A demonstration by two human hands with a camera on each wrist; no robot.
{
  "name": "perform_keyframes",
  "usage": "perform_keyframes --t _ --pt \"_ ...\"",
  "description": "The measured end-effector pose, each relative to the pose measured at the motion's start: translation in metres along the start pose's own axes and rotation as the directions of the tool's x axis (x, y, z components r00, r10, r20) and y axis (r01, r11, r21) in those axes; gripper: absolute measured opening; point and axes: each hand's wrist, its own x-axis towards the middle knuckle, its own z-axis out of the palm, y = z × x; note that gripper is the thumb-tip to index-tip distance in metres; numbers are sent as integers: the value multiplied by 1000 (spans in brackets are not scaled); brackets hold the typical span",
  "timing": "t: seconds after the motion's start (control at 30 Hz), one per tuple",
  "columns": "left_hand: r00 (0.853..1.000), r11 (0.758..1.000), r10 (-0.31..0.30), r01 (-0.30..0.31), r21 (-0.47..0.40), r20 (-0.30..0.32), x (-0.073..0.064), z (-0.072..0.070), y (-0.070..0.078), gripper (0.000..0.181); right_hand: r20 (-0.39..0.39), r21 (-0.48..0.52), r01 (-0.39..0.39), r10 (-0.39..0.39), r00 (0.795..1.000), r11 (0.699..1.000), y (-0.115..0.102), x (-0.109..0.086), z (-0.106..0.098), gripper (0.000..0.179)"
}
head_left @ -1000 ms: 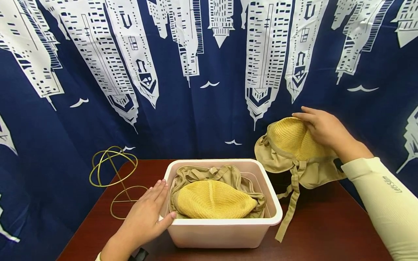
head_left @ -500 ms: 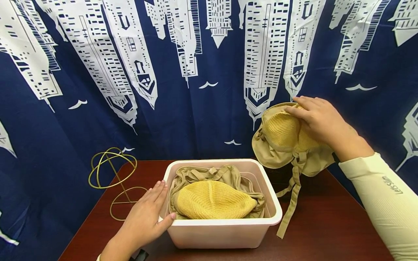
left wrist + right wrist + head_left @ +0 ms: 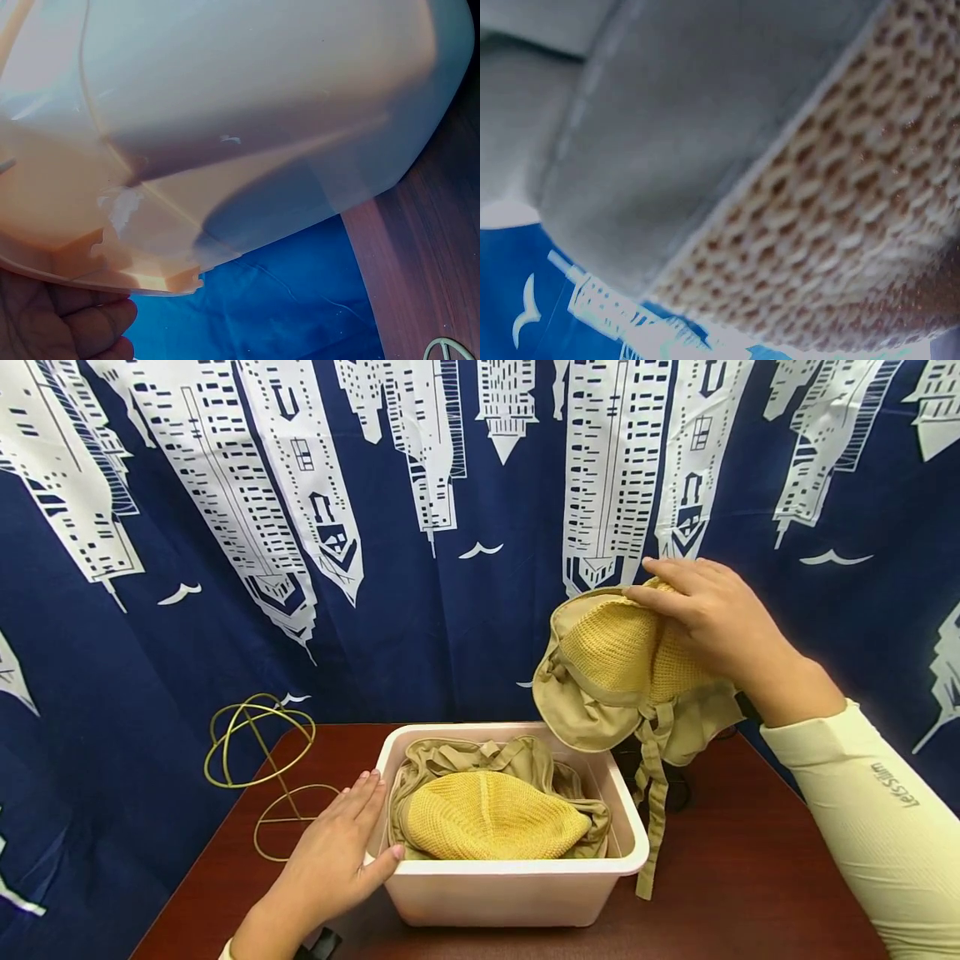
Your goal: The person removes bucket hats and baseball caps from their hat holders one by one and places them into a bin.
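Observation:
My right hand (image 3: 712, 614) pinches a sun hat (image 3: 611, 647) by its crown, up in the air beyond the right rear corner of a pale pink plastic bin (image 3: 517, 867). The hat has a yellow woven crown, a tan cloth brim and long ties that hang down. Its weave and cloth band (image 3: 697, 150) fill the right wrist view. A second hat (image 3: 495, 818) of the same kind lies inside the bin, crown up, with tan cloth bunched behind it. At the bin's left rim rests my left hand (image 3: 333, 847), fingers straight along it; the left wrist view shows fingers (image 3: 97, 326) below the rim.
A gold wire hat stand (image 3: 281, 781) stands on the dark red wooden table (image 3: 735, 877), left of the bin. Something black (image 3: 678, 792) sits behind the hanging ties. A navy curtain (image 3: 450, 635) with white buildings hangs along the table's back.
My right hand has lifted the hat and carried it left, so its brim now overlaps the bin's right rear corner in the head view. My left hand stays on the rim.

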Motion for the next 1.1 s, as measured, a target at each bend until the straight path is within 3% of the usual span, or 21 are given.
perform_keyframes --t 0.23,0.43,0.73,0.93,1.1 --pt "1000 1000 7 -7 1 -14 0 0 0 75 31 122 -34 31 999 992 -18 13 16 38" --pt "999 1000 12 -12 6 -30 2 0 1 75 88 215 -25 6 996 976 -31 19 32 21" --pt "1000 1000 3 -3 4 -30 -1 0 1 76 155 261 -7 -35 987 965 -53 32 53 1" --pt "999 1000 3 -3 -2 -36 1 0 -1 76 41 246 -14 4 999 969 -74 43 60 10" --pt "999 1000 3 -3 -8 -32 0 -1 0 76 -50 249 65 -54 997 966 -89 51 69 13"
